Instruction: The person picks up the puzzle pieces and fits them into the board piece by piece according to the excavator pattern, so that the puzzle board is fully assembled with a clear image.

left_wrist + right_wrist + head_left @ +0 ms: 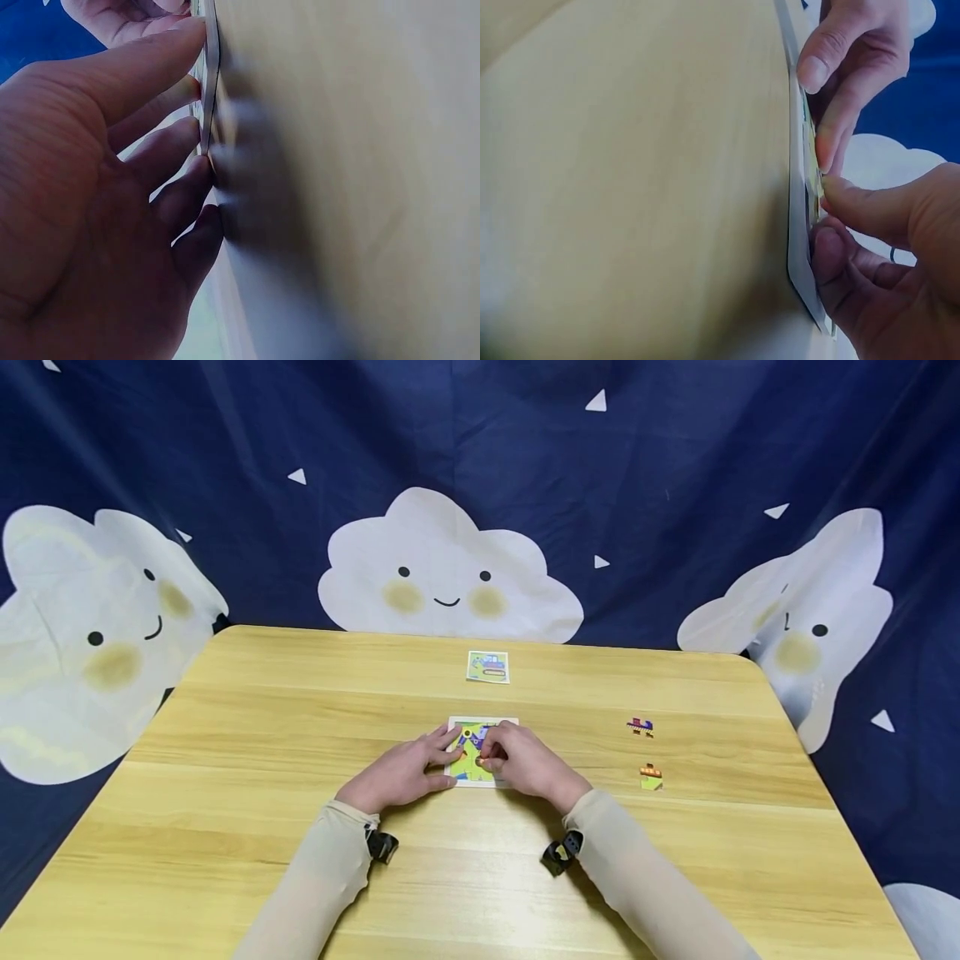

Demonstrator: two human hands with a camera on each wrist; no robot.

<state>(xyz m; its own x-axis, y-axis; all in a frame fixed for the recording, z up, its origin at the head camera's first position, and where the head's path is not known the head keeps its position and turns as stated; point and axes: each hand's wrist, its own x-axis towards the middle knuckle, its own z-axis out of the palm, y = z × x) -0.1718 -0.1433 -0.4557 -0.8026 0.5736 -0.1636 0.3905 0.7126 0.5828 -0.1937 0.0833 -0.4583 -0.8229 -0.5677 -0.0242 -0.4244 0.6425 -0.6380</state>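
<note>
A small jigsaw puzzle in a white-edged tray [480, 784] lies flat on the table, showing yellow-green ground and parts of a blue vehicle. My left hand [405, 768] rests at its left side, fingers extended over the edge. In the left wrist view, the thumb [161, 52] lies along the tray rim. From the right, my right hand [528, 762] reaches over the tray, thumb and index finger pinching a puzzle piece [480, 762] low against the picture. Its fingers hide the tray's right part. In the right wrist view, the thumb [870, 206] presses close to the puzzle surface.
Two loose groups of puzzle pieces lie to the right: a purple-red one [641, 727] and an orange and green one [651, 777]. A picture card [488, 667] of a blue excavator lies behind the tray. A dark blue cloud-print curtain [450, 427] hangs behind the wooden table [337, 693].
</note>
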